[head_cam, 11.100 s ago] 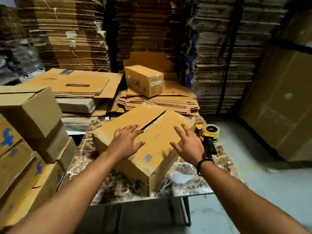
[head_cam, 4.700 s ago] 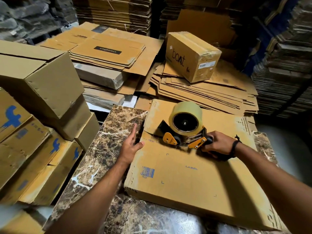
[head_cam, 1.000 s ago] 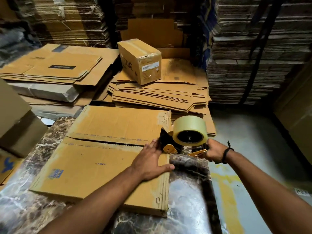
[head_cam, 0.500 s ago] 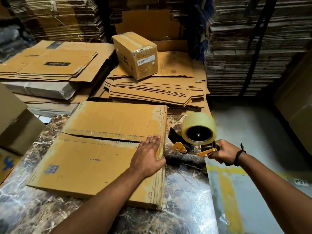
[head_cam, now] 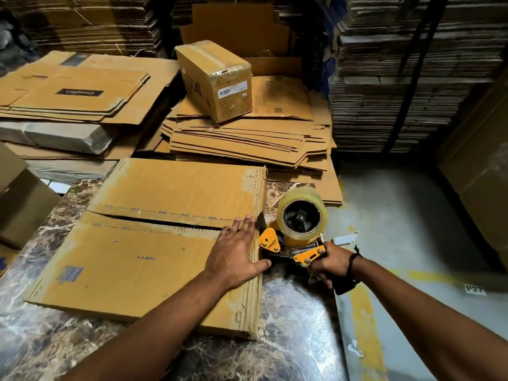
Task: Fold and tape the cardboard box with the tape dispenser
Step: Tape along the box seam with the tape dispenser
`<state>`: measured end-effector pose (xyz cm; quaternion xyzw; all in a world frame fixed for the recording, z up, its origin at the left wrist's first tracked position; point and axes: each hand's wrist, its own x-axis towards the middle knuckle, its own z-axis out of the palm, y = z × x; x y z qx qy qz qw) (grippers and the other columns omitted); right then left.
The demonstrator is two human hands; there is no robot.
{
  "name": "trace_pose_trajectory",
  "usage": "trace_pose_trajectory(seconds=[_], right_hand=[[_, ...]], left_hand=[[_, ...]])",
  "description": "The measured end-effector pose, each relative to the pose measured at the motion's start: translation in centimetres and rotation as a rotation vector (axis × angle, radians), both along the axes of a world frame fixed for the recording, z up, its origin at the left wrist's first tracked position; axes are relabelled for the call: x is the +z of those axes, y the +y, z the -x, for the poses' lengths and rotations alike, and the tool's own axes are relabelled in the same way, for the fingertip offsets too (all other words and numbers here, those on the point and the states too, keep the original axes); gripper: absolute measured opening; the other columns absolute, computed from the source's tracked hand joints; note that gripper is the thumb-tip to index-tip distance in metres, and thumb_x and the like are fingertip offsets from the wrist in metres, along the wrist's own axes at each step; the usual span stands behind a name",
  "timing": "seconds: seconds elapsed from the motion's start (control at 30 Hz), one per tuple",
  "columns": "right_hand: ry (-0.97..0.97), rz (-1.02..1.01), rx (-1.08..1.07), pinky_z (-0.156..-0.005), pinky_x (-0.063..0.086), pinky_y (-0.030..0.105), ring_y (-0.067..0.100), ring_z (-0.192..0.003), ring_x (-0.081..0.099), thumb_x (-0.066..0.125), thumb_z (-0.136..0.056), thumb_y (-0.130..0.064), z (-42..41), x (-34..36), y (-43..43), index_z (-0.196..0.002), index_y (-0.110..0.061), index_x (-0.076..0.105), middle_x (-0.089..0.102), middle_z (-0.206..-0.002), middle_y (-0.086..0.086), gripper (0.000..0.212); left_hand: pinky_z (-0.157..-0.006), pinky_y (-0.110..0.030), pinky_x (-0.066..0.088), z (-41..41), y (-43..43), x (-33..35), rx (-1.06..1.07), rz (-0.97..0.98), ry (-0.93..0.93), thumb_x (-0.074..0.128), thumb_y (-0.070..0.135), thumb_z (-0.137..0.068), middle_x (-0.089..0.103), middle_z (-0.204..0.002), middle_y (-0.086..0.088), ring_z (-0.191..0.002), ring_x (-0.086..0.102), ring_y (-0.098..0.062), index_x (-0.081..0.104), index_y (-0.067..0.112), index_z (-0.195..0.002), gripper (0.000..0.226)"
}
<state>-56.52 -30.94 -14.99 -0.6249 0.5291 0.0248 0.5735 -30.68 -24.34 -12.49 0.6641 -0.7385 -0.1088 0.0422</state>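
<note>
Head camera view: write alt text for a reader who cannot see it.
A person's left hand presses flat on a cardboard box on a marble table, while the right hand grips a yellow tape dispenser at the right end of the box's centre seam. Flattened cartons and a sealed box lie behind.

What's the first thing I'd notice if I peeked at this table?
Probably the yellow tape dispenser with its big clear roll, gripped by the right hand at the right edge of the cardboard box. The left hand presses flat on that box, which lies on the marble table with a gap between its flaps. Behind, a small taped box sits on a pile of flat cardboard.
</note>
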Motion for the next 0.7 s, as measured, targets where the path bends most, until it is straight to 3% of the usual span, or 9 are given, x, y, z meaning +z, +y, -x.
trace_pose_trajectory(seconds=[0.1,0.2,0.3,0.4,0.5,0.6,0.7], right_hand=[[-0.045,-0.089,0.004,-0.049,0.047,0.034,0.025,-0.039,0.049,0.061,-0.074,-0.010,-0.3,-1.2,0.8,-0.068,0.005,0.053,0.051,-0.052,0.016,0.019],[-0.020,-0.072,0.022,-0.048,0.047,0.032,0.024,-0.037,0.048,0.061,-0.075,-0.008,0.0,-0.6,0.2,-0.062,0.004,0.052,0.050,-0.048,0.015,0.020],[0.073,0.078,0.096,-0.051,0.048,0.029,0.021,-0.038,0.051,0.061,-0.075,-0.010,-0.2,1.6,-1.6,-0.053,-0.002,0.057,0.057,-0.043,0.006,0.023],[0.144,0.228,0.165,-0.048,0.044,0.026,0.009,-0.035,0.048,0.065,-0.080,-0.013,-0.7,2.8,-3.0,-0.050,-0.022,0.052,0.053,-0.036,-0.007,0.034],[0.261,0.321,0.232,-0.046,0.040,0.023,0.009,-0.040,0.047,0.067,-0.079,-0.017,-1.0,2.2,-3.3,-0.053,-0.023,0.047,0.050,-0.041,-0.006,0.033],[0.285,0.301,0.208,-0.041,0.039,0.020,0.015,-0.043,0.051,0.064,-0.075,-0.014,-0.7,0.5,-2.4,-0.054,-0.018,0.048,0.051,-0.045,-0.005,0.027],[0.165,0.192,0.076,-0.039,0.039,0.021,0.016,-0.033,0.047,0.065,-0.075,-0.010,0.6,-1.7,-0.4,-0.050,-0.016,0.054,0.052,-0.036,-0.004,0.028]], left_hand=[[-0.117,-0.038,0.001,0.0,-0.1,-0.2,-0.010,0.009,0.006,0.043,0.071,-0.076,-0.013,-0.152,0.006,-0.143,-0.006,-0.014,-0.010,0.021,-0.147,0.101],[-0.116,-0.037,-0.001,-0.1,0.0,-0.3,-0.016,0.011,0.002,0.044,0.068,-0.077,-0.013,-0.152,0.005,-0.143,-0.007,-0.014,-0.010,0.021,-0.147,0.101],[-0.116,-0.036,-0.001,-0.2,-0.1,-0.2,-0.020,0.014,0.008,0.043,0.063,-0.076,-0.011,-0.154,0.004,-0.143,-0.006,-0.015,-0.008,0.019,-0.147,0.098],[-0.115,-0.035,-0.003,-0.3,0.0,-0.1,-0.023,0.010,0.021,0.043,0.060,-0.077,-0.011,-0.154,0.004,-0.143,-0.006,-0.014,-0.009,0.020,-0.148,0.096],[-0.116,-0.035,-0.002,-0.3,0.1,-0.1,-0.020,0.012,0.038,0.041,0.059,-0.077,-0.010,-0.154,0.005,-0.143,-0.006,-0.014,-0.009,0.021,-0.147,0.094],[-0.116,-0.036,0.000,-0.3,0.1,-0.1,-0.021,0.012,0.046,0.040,0.061,-0.077,-0.009,-0.155,0.006,-0.143,-0.005,-0.013,-0.008,0.022,-0.147,0.094],[-0.117,-0.037,0.001,-0.5,0.2,0.0,-0.020,0.009,0.044,0.038,0.063,-0.075,-0.009,-0.155,0.006,-0.143,-0.005,-0.012,-0.007,0.023,-0.148,0.095]])
